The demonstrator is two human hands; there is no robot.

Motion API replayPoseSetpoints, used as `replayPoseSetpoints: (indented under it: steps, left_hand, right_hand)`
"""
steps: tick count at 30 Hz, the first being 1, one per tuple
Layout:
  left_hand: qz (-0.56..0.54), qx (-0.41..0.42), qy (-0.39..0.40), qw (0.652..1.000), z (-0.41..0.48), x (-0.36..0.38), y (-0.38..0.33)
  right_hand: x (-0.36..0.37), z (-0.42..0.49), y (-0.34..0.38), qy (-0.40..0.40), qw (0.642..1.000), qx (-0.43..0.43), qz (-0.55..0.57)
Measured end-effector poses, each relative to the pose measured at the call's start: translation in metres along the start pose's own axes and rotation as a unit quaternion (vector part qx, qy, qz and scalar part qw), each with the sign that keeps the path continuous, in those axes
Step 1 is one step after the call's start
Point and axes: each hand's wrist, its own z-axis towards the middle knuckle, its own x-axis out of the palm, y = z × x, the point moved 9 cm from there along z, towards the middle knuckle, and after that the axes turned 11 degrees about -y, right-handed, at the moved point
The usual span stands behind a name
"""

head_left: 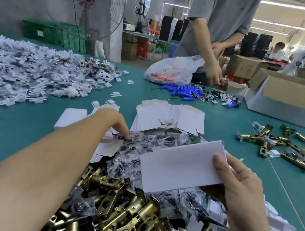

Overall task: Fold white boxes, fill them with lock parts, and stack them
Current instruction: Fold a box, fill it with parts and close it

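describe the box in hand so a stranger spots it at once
On the teal table, look above the heap of brass latch parts nearest the camera. The folded white cardboard box is gripped by the right hand; unlike the flat white box blanks behind, it is lifted.

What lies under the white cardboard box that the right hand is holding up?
Below the white cardboard box, held by the right hand, lie clear plastic bags of small dark parts beside brass-coloured metal latches. Whatever sits directly beneath the box is covered.
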Motion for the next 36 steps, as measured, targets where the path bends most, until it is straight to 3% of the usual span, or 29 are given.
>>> replayPoseSetpoints:
  steps: [2,10,20,24,26,29,31,36]
  left_hand:
    - [-0.051,-0.021,0.059,0.997,-0.007,0.011,0.009]
    - [-0.186,0.006,0.153,0.97,-0.022,0.02,0.045]
    - [-0.064,0.088,0.021,0.994,-0.008,0.025,0.063]
    - [-0.088,0.102,-0.005,0.991,-0.013,0.021,0.067]
    - [-0.181,0.06,-0.017,0.981,-0.015,0.008,0.074]
    - [-0.414,-0.016,-0.02,0.91,-0.011,-0.019,0.072]
    - [-0.511,-0.045,-0.062,0.856,-0.002,-0.042,0.059]
    - [-0.77,-0.123,-0.12,0.614,0.045,-0.045,0.01]
  right_hand:
    - [0.001,0.001,-0.002,0.005,1.0,0.006,0.0]
    - [-0.001,0.003,-0.012,0.009,0.999,0.029,-0.012]
    - [-0.001,0.002,-0.014,0.008,0.999,0.044,-0.014]
    - [-0.001,0.001,-0.014,0.01,0.999,0.051,-0.016]
    - [-0.002,0.002,-0.015,0.006,0.998,0.054,-0.019]
    - [-0.003,0.002,-0.017,0.004,0.998,0.057,-0.021]
    - [-0.003,0.002,-0.019,0.006,0.998,0.062,-0.022]
    - [-0.001,0.001,-0.025,0.012,0.997,0.079,-0.017]
